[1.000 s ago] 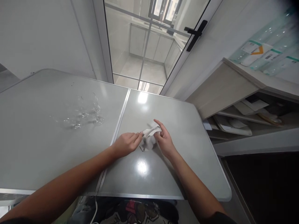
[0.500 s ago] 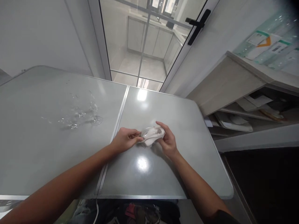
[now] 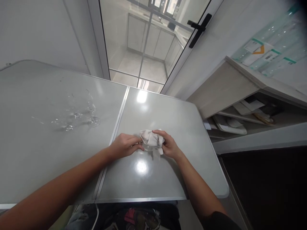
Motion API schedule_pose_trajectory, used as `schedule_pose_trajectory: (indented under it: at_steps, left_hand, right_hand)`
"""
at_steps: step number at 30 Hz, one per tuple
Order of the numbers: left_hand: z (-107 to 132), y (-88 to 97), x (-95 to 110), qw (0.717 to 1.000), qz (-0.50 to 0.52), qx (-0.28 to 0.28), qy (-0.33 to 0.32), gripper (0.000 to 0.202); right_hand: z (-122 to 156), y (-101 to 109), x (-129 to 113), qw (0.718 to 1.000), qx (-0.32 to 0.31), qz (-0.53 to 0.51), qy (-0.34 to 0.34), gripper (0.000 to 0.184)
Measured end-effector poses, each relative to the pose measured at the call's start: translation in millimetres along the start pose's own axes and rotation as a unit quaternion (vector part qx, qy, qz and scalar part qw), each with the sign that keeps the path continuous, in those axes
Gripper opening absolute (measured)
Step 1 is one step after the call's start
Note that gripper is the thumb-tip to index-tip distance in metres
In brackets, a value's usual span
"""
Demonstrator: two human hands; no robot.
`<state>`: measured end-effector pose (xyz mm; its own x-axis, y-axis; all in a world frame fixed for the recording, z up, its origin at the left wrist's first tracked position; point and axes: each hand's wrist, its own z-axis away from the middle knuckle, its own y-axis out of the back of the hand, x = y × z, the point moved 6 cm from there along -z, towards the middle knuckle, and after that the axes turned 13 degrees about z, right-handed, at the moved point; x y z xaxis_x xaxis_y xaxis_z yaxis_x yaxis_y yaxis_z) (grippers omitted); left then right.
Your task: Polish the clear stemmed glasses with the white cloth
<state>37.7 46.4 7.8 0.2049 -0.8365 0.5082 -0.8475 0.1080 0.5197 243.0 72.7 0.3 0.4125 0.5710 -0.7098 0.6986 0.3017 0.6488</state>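
A crumpled white cloth [image 3: 150, 138] sits between my two hands, just above the grey table [image 3: 168, 115]. My right hand [image 3: 168, 145] is closed on the cloth from the right. My left hand [image 3: 124, 146] is closed at the cloth's left side, its fingertips pinching a small clear glass [image 3: 146, 147] whose rim shows under the cloth. Most of that glass is hidden by the cloth and fingers.
Several clear stemmed glasses [image 3: 79, 113] stand on the table's left half. A metal seam [image 3: 115, 127] splits the tabletop. A glass door with a black handle [image 3: 198, 28] is behind. Wooden shelves [image 3: 240, 121] with papers stand to the right.
The cloth has been bunched up over the glass between my hands. My right hand turned and wrapped around it; both hands shifted slightly left and toward me.
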Motion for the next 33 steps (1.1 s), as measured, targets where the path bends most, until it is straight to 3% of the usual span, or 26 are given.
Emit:
schedule_pose_trajectory:
  at_steps: [4, 9, 13, 15, 16, 18, 20, 21, 24, 27, 29, 33]
  left_hand:
    - [2, -1.3, 7, 0.997, -0.062, -0.009, -0.048, 0.008]
    - [1, 2.3, 6, 0.996, -0.065, 0.019, -0.052, 0.022]
    - [-1, 6.4, 6, 0.995, -0.071, 0.040, -0.051, 0.029]
    - [-2, 4.9, 9, 0.995, -0.076, 0.026, -0.064, 0.028]
    - [-2, 3.6, 10, 0.995, -0.075, 0.016, -0.066, 0.025]
    - [-2, 0.5, 9, 0.997, -0.064, -0.007, -0.053, 0.015]
    - [-2, -1.0, 7, 0.998, -0.049, -0.018, -0.031, 0.009]
    - [-2, -1.1, 6, 0.999, -0.044, -0.019, -0.023, 0.012]
    - [-2, -0.1, 7, 0.998, -0.055, -0.021, -0.030, 0.015]
    - [-2, -2.3, 14, 0.992, -0.086, -0.048, -0.083, 0.007]
    - [-1, -2.7, 17, 0.988, -0.099, -0.052, -0.110, 0.005]
    - [2, -2.4, 17, 0.989, -0.098, -0.028, -0.108, 0.019]
  right_hand:
    - [-2, -1, -5, 0.996, 0.020, 0.079, 0.040, 0.044]
    - [-6, 3, -8, 0.986, 0.051, 0.151, 0.048, 0.038]
    - [-2, 33, 4, 0.963, 0.237, 0.098, -0.085, 0.043]
    - [1, 43, 10, 0.954, 0.277, 0.050, -0.103, 0.049]
    - [-1, 42, 12, 0.966, 0.241, 0.023, -0.091, 0.049]
    - [-5, 28, 12, 0.994, 0.093, -0.034, -0.048, 0.041]
    - [-4, 16, 11, 0.997, -0.021, -0.073, -0.026, 0.040]
    - [-3, 12, 11, 0.996, -0.042, -0.077, -0.024, 0.043]
    - [-3, 5, 7, 0.998, -0.046, -0.036, -0.025, 0.046]
    - [-8, -5, -1, 0.998, -0.051, -0.010, -0.036, 0.034]
    - [-12, -9, -4, 0.996, -0.043, -0.041, -0.060, 0.028]
    - [-14, -13, 1, 0.983, -0.060, -0.107, -0.134, 0.026]
